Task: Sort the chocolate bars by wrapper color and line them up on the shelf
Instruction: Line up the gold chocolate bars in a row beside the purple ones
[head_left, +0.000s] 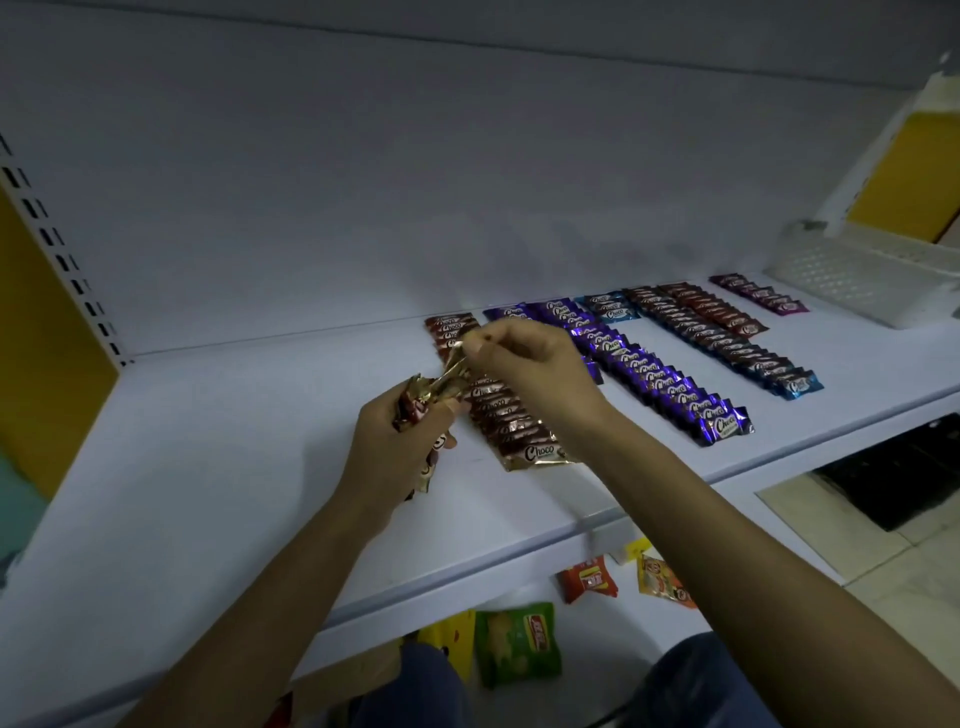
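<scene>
My left hand grips a bundle of gold-and-brown chocolate bars above the white shelf. My right hand pinches the end of one gold bar that sticks out of that bundle. Behind my hands a brown-gold row runs toward the shelf's back. To its right lie a purple row, a blue row, a short red row and a short magenta row.
A white plastic basket stands at the shelf's far right. Snack packets, green, red and orange, lie on the lower shelf below the front edge. A perforated upright bounds the left side.
</scene>
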